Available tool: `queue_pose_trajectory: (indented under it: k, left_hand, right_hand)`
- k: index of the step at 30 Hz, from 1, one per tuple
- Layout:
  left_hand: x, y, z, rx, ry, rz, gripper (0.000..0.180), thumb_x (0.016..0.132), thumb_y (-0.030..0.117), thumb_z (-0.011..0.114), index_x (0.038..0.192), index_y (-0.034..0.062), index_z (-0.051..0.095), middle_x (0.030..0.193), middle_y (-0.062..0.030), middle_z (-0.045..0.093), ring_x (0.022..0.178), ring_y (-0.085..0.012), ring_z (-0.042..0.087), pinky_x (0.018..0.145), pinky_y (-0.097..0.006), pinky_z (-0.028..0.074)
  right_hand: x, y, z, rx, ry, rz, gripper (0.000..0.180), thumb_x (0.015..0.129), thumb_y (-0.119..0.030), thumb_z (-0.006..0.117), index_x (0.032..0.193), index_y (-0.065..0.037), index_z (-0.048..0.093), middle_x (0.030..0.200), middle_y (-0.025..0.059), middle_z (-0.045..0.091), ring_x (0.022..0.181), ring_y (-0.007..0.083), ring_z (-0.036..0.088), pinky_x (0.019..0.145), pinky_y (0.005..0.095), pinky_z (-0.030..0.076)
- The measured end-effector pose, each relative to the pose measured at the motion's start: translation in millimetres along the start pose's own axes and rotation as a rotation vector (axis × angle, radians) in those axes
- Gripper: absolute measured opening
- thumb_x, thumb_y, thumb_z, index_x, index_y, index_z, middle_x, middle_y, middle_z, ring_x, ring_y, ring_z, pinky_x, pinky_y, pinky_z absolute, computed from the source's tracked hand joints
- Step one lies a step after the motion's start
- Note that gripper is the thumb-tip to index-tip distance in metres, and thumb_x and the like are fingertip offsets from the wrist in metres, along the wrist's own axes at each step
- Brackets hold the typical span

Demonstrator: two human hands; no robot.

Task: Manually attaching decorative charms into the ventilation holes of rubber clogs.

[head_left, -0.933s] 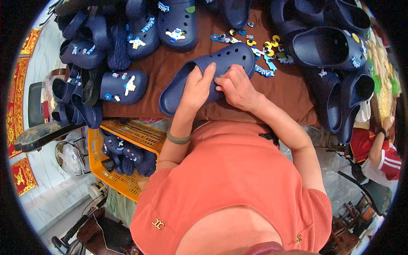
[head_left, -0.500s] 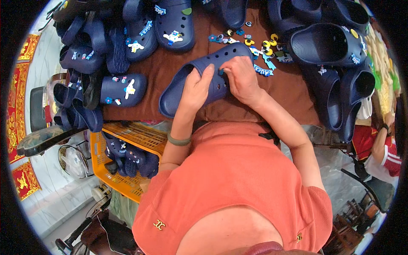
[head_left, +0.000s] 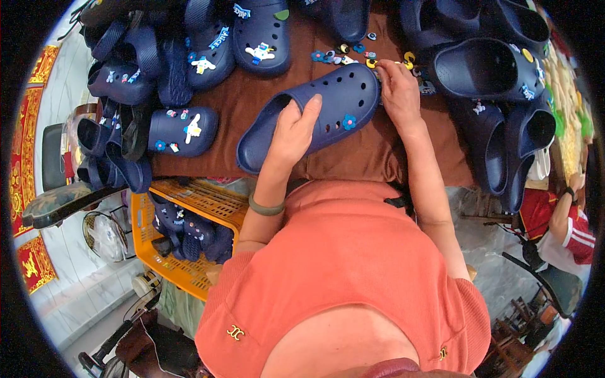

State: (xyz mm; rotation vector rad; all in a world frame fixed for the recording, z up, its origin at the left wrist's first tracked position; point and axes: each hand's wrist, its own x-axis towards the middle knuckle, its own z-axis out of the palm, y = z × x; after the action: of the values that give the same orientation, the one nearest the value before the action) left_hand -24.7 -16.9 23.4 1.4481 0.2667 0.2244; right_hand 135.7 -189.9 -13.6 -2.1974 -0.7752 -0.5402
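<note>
Brown-clothed surface (head_left: 265, 104) crowded with navy clogs; we saw left hand (head_left: 293, 129) clasping the clog (head_left: 315, 113), long axis 8-to-2 o'clock, right hand (head_left: 397, 91) pinching at charms (head_left: 353, 53) by its 2 o'clock toe.

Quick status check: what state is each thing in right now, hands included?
Left hand: gripping the navy clog.
Navy clog: lying on the brown cloth, one flower charm fitted.
Right hand: fingertips at the loose charms by the clog's toe.
Yellow crate: open, holding navy clogs.
</note>
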Motion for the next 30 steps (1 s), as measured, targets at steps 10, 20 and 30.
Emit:
queue_pose_trajectory:
  k: [10,20,30]
  left_hand:
    - [1.2,-3.6,-8.2,0.089,0.038,0.006,0.027,0.102,0.023,0.049,0.100,0.0008,0.063,0.085,-0.0010,0.064,0.071,-0.0064,0.060,0.061,-0.023,0.049]
    - [6.2,-3.4,-8.4,0.018,0.093,0.042,0.032,0.101,0.025,0.048,0.104,-0.0044,0.061,0.089,-0.0038,0.064,0.077,-0.0078,0.057,0.066,-0.026,0.049]
    - [10.6,-9.4,-11.7,0.035,0.145,0.055,0.036,0.101,0.028,0.047,0.106,-0.0057,0.060,0.090,-0.0070,0.066,0.079,-0.0110,0.060,0.070,-0.029,0.050]
  right_hand:
    - [-8.9,-66.5,-23.2,0.262,-0.383,-0.683,0.049,0.076,-0.031,0.075,0.118,-0.008,0.063,0.122,0.0116,0.057,0.115,0.0321,0.054,0.100,0.0427,0.042]
    - [-16.1,-43.3,-12.8,0.405,-0.396,-0.587,0.050,0.076,-0.027,0.075,0.122,-0.011,0.061,0.116,0.0093,0.057,0.105,0.0305,0.054,0.091,0.0414,0.044]
    - [-8.9,-45.4,0.1,0.044,-0.328,-0.637,0.057,0.083,-0.039,0.063,0.134,-0.015,0.052,0.138,0.0079,0.049,0.129,0.0262,0.043,0.110,0.0470,0.030]
